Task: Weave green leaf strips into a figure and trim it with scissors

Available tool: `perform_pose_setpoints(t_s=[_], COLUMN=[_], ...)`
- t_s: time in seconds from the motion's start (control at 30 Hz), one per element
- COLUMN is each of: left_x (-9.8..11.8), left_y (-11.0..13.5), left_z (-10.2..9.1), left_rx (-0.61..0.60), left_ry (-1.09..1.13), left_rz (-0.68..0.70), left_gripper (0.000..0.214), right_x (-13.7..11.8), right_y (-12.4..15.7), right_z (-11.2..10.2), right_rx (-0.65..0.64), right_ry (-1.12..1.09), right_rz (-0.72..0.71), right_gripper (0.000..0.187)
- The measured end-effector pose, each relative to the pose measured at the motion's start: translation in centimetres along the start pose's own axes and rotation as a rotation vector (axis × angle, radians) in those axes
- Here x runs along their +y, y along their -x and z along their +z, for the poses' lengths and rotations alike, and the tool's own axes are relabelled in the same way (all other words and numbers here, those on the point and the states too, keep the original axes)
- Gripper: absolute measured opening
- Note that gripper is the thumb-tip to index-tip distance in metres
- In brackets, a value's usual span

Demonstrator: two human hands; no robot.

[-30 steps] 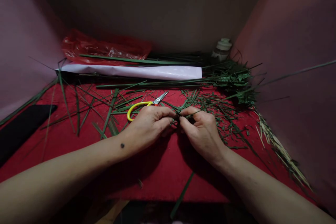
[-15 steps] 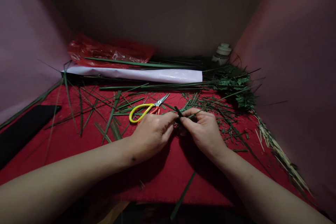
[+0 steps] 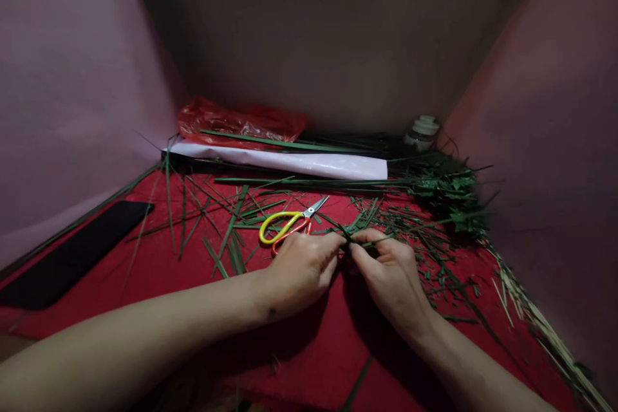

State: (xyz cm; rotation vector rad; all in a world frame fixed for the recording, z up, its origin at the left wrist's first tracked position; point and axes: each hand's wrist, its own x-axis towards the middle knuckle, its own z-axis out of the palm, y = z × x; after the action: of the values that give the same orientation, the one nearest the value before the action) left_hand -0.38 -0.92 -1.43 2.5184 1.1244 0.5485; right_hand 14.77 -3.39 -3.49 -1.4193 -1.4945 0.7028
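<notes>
My left hand (image 3: 304,267) and my right hand (image 3: 390,270) meet above the middle of the red cloth. Their fingertips pinch dark green leaf strips (image 3: 346,232) between them, and strip ends poke out above the fingers and to the right. Fingers cover most of the held part, so its shape is hard to make out. Just beyond my left hand lies a pair of scissors (image 3: 295,222), with one yellow and one red handle and the blades pointing away to the right. Another long green strip (image 3: 358,386) hangs near the front edge below my hands.
Cut leaf bits (image 3: 429,251) and loose strips (image 3: 232,225) litter the red cloth (image 3: 193,296). Behind them are a white roll (image 3: 299,163), a red plastic bag (image 3: 241,121) and a lidded jar (image 3: 422,133). Leafy green pieces (image 3: 449,190) are at right, a black flat object (image 3: 77,254) at left.
The whole view has shifted, so everything appears lower and farther right. My hands stay together, pinching the leaf strips, with little change in their grip.
</notes>
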Motion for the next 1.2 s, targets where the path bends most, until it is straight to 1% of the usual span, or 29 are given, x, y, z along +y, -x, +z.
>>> perform_pose_setpoints(t_s=[0.07, 0.13, 0.2, 0.23, 0.27, 0.3, 0.33, 0.47, 0.5, 0.57, 0.77, 0.93, 1.1, 1.17, 1.2], left_x=[0.2, 0.5, 0.6, 0.7, 0.7, 0.8, 0.8, 0.7, 0.7, 0.7, 0.8, 0.9, 0.6, 0.4, 0.3], left_y=[-0.2, -0.5, -0.8, -0.9, -1.0, -1.0, -0.9, -0.4, -0.3, -0.2, -0.3, -0.5, -0.6, -0.7, -0.7], left_z=[0.0, 0.0, 0.0, 0.0, 0.0, 0.0, 0.0, 0.2, 0.2, 0.2, 0.1, 0.3, 0.5, 0.5, 0.5], left_rx=[0.017, 0.002, -0.044, -0.072, -0.095, -0.097, -0.08, 0.04, 0.053, 0.06, 0.062, 0.052, 0.079, 0.085, 0.078], left_ry=[0.163, 0.44, 0.766, 0.893, 0.967, 0.977, 0.919, 0.385, 0.294, 0.222, 0.278, 0.283, 0.279, 0.337, 0.394], left_rz=[-0.071, -0.174, -0.287, -0.335, -0.369, -0.38, -0.361, -0.118, -0.078, -0.057, -0.067, -0.111, -0.101, -0.116, -0.132], left_gripper=[0.021, 0.016, 0.01, 0.008, 0.007, 0.007, 0.008, 0.019, 0.021, 0.022, 0.019, 0.016, 0.013, 0.012, 0.012], right_x=[0.0, 0.0, 0.0, 0.1, 0.2, 0.3, 0.3, 0.1, 0.0, -0.3, -0.4, -0.2, -0.6, -0.8, -0.9], right_y=[0.1, 0.2, 0.2, 0.2, 0.2, 0.2, 0.2, 0.2, 0.2, 0.2, 0.1, 0.1, 0.1, 0.1, 0.0], right_z=[0.0, 0.1, 0.1, 0.1, 0.2, 0.2, 0.2, 0.1, 0.0, -0.2, -0.3, -0.1, -0.2, -0.3, -0.3], right_rx=[0.054, 0.093, 0.124, 0.139, 0.145, 0.145, 0.146, 0.167, 0.178, 0.187, 0.229, 0.193, 0.119, 0.093, 0.077], right_ry=[0.095, 0.162, 0.206, 0.219, 0.226, 0.228, 0.225, 0.188, 0.176, 0.157, 0.176, 0.199, 0.178, 0.131, 0.084], right_rz=[-0.17, -0.325, -0.422, -0.453, -0.472, -0.485, -0.495, -0.483, -0.471, -0.445, -0.418, -0.367, -0.261, -0.188, -0.129], right_gripper=[0.013, 0.015, 0.016, 0.016, 0.016, 0.016, 0.016, 0.015, 0.014, 0.013, 0.011, 0.013, 0.015, 0.015, 0.015])
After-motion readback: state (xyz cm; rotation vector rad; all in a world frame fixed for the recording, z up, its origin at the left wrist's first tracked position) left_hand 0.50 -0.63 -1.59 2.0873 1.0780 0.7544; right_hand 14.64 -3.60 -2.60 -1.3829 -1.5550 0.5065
